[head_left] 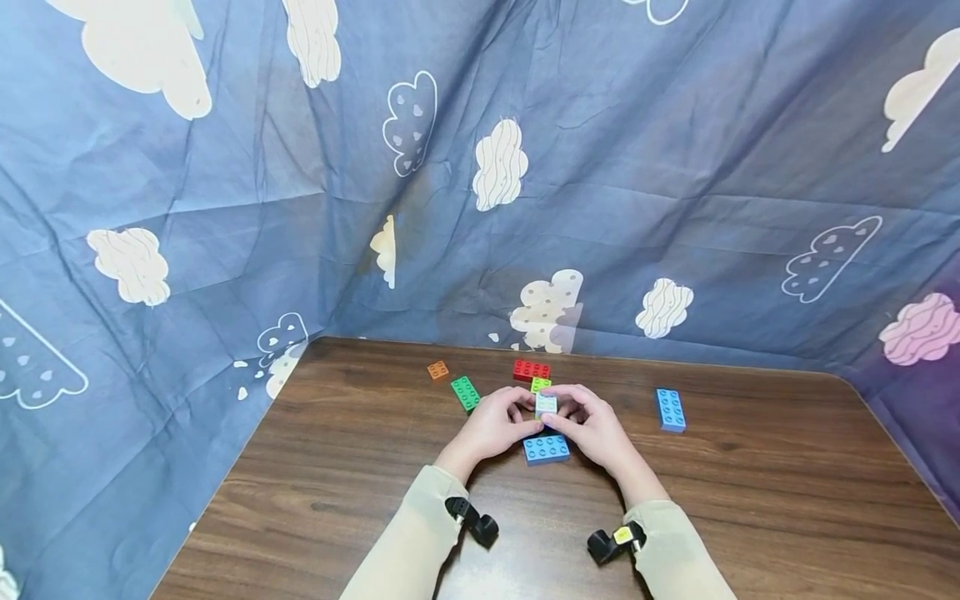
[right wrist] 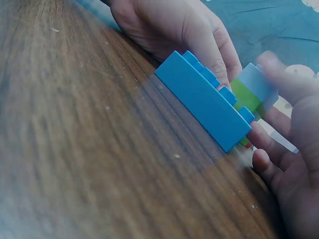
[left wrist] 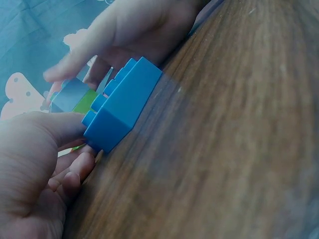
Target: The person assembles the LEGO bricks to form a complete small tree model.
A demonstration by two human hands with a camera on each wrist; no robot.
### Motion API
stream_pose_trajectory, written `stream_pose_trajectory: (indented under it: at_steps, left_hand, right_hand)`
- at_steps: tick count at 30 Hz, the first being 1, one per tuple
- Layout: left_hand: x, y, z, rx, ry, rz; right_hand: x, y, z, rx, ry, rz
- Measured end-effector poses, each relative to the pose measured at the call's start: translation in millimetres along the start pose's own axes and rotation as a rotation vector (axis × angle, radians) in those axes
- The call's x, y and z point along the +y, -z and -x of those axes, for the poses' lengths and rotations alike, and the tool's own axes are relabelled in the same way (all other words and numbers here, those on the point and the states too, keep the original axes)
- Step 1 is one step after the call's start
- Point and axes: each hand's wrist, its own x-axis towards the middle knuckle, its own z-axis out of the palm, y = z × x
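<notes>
A pale blue brick (head_left: 546, 404) sits on a lime green brick (right wrist: 245, 97), between the two hands. My right hand (head_left: 592, 423) pinches the pale blue brick, its thumb at the near side and its index finger at the far side. My left hand (head_left: 493, 425) holds the lime green part below from the left; its fingertips are partly hidden. Close in front of the hands, a blue eight-stud brick (head_left: 546, 449) lies studs up on the table. More lime green (head_left: 541, 384) shows just behind the pale blue brick.
Behind the hands lies a red brick (head_left: 532, 369). A green brick (head_left: 465, 393) and a small orange brick (head_left: 437, 370) lie to the left. Another blue brick (head_left: 671, 409) is off to the right. A blue cloud-print cloth (head_left: 450, 250) hangs behind the wooden table (head_left: 337, 467).
</notes>
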Motion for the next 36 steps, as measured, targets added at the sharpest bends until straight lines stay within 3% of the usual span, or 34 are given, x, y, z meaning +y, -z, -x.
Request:
stream_pose_trajectory:
  at_steps: [7,24,32,36]
  left_hand:
    - [0.5,0.6,0.5,-0.007,0.010,0.011]
    - [-0.8,0.0,-0.3,-0.003,0.001,-0.001]
    - [0.5,0.3,-0.5,-0.004,-0.004,0.007]
    - [4.7,5.9,0.7,-0.055,-0.005,-0.008]
  right_hand:
    - [-7,-1,0.2,0.024,-0.088,0.015]
    - [-9,-1,-0.7,0.021,-0.173,0.011]
    - [-4,-1,-0.7,-0.005,-0.148,0.005]
    - [-5,0,-0.4,-0.009,-0.160,0.010]
